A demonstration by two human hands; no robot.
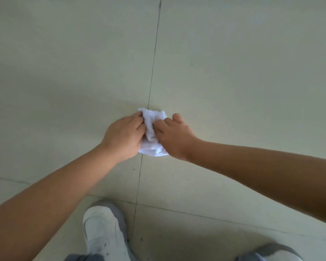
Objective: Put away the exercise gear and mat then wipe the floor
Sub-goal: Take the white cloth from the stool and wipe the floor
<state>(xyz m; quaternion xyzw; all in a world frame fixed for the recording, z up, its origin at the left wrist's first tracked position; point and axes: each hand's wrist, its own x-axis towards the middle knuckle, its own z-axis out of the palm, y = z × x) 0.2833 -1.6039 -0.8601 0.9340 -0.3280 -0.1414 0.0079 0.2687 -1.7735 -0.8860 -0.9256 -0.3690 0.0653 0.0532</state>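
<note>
A crumpled white cloth [152,131] is bunched between both my hands above the pale tiled floor [233,72]. My left hand [123,136] grips its left side with curled fingers. My right hand [174,135] pinches its right side, thumb lifted at the top. The cloth's lower part hangs below my palms. No exercise gear or mat is in view.
A dark grout line [152,72] runs away from me under the cloth, and another crosses near my feet. My white shoe [104,234] stands at the bottom centre; a second shoe [277,254] shows at the bottom right. Small dark specks [134,168] lie on the tiles.
</note>
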